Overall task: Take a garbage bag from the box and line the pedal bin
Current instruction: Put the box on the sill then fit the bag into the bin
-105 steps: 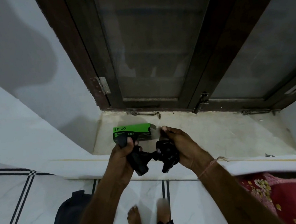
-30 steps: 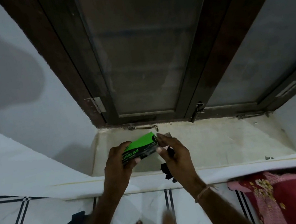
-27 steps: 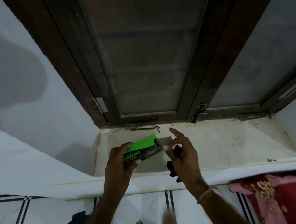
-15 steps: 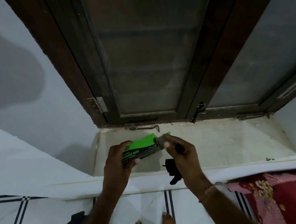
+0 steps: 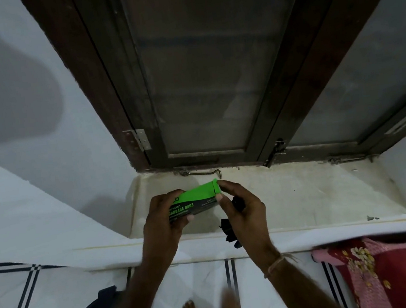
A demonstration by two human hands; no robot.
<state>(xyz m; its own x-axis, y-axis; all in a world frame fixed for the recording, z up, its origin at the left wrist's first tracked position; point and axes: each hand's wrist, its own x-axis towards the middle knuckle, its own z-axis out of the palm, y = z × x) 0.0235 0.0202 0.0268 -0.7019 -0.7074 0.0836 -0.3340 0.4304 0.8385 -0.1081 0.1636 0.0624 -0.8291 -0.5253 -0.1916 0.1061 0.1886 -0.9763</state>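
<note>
Left hand (image 5: 163, 220) grips green box (image 5: 194, 201) above sill (image 5: 305, 192) — right hand (image 5: 243, 212) pinches its end flap, black bag (image 5: 229, 231) bunched in palm; box contents hidden.

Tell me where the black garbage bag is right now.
In the head view, the black garbage bag hangs bunched from the right hand, just right of the green box that the left hand holds.

dim cool light, broad soft shadow on far left wall (image 5: 7, 89), window frame (image 5: 100, 89) bowed by wide-angle distortion, box (image 5: 195, 202) lettering legible, right foot (image 5: 229, 303) blurred
</note>
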